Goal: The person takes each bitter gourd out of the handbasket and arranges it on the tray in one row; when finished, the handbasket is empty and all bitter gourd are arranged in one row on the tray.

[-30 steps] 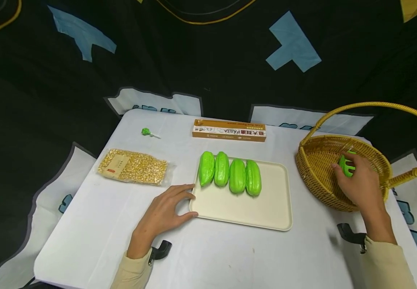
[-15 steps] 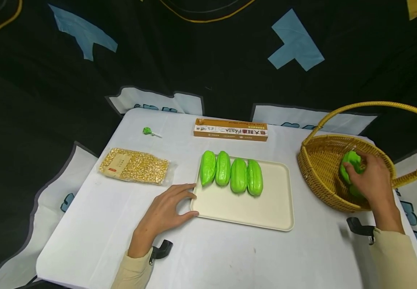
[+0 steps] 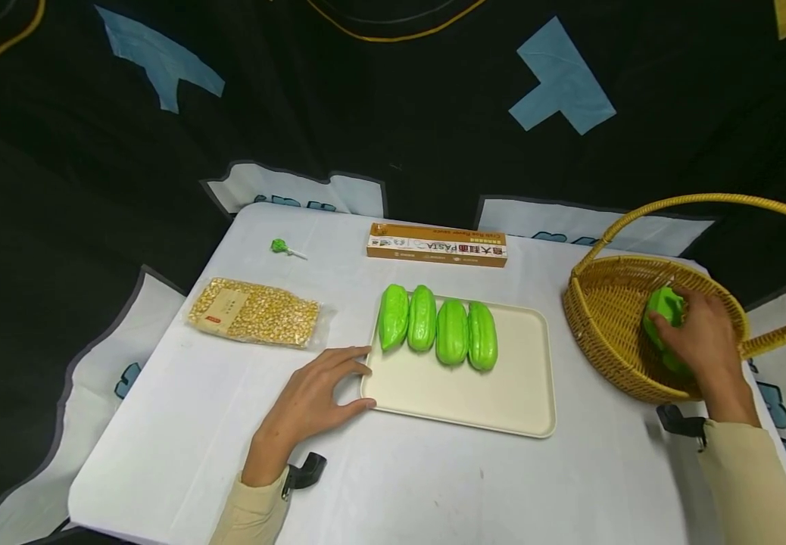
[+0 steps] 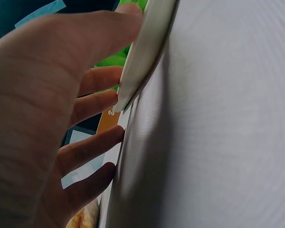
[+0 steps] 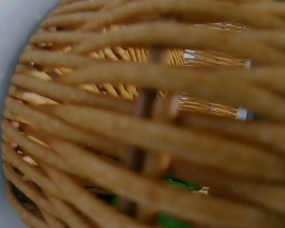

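Several bright green, ridged star fruits (image 3: 452,331) lie side by side across the upper left of a cream tray (image 3: 509,397). My left hand (image 3: 311,397) is at the tray's left end, its thumb and fingertips touching the rim, as the left wrist view shows too. On the right, my right hand (image 3: 703,337) reaches into a wicker basket (image 3: 600,352) with a tall handle and grips a green star fruit (image 3: 665,306). More green shows below that fruit. Basket weave (image 5: 99,118) fills the right wrist view and hides the fingers.
A bag of yellow corn kernels (image 3: 273,314) lies left of the tray. Behind it is a green lollipop (image 3: 280,246) with a white stick. A brown and white pasta box (image 3: 437,245) lies behind the tray. Dark cloth (image 3: 366,98) hangs beyond the table.
My right hand has shifted slightly rightward inside the basket, and more of the green star fruit shows at its fingers. The left hand and the fruits on the tray stay put.
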